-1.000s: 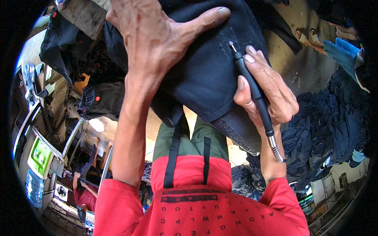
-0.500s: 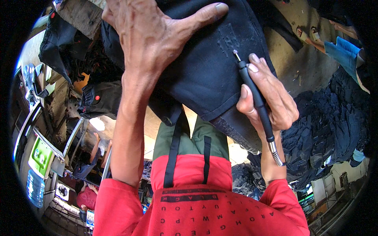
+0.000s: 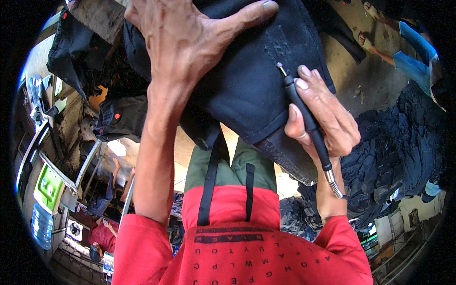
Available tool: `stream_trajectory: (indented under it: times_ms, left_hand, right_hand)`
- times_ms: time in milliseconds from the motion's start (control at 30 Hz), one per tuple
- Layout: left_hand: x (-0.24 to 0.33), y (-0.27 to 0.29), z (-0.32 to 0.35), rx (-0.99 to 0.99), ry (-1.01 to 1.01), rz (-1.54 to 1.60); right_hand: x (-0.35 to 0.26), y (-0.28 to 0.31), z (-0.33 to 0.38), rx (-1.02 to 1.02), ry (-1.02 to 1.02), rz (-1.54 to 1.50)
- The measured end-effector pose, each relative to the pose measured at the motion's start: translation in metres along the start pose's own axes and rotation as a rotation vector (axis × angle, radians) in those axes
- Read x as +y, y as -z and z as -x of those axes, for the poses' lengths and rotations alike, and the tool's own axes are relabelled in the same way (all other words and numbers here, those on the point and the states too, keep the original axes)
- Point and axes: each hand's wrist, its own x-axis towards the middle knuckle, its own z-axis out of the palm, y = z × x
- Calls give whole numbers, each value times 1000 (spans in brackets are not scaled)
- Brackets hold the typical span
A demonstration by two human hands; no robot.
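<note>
Black denim trousers (image 3: 247, 95) lie stretched out in front of me, with a scuffed, lighter patch (image 3: 279, 45) of worn threads on them. Pressed flat on the cloth at the upper left is my left hand (image 3: 178, 45), fingers spread and thumb pointing toward the patch; its fingertips run out of view. My right hand (image 3: 330, 114) grips a slim black rotary tool (image 3: 305, 111) like a pen. The small pointed bit is at the near edge of the patch; whether it touches the cloth I cannot tell. A metal spring sleeve shows at the tool's rear end.
A big heap of dark garments (image 3: 392, 147) lies on the right. More black garments (image 3: 78, 52) hang at the left, near a green tray (image 3: 49, 188) and a blue water bottle (image 3: 42, 227). Another person's legs in blue denim (image 3: 413, 59) are at the far right; other people sit at lower left.
The tool's tip has shifted slightly left and toward me. My left hand stays almost in place. At the far right, the other person's legs have moved, and a person at lower left has shifted.
</note>
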Motion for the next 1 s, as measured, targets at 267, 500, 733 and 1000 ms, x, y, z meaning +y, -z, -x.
stream_trajectory:
  times_ms: [267,500,733,1000]
  left_hand:
    - [1,3,4,20,-44,171]
    - [-36,65,-3,-333,-622,233]
    - [-64,58,19,-682,-563,116]
    - [-68,58,21,-612,-596,195]
  right_hand:
    - [0,2,6,61,-19,28]
    - [-34,5,17,-61,8,-109]
    - [-53,-24,18,-105,38,-31]
    - [-59,-34,10,-125,80,45]
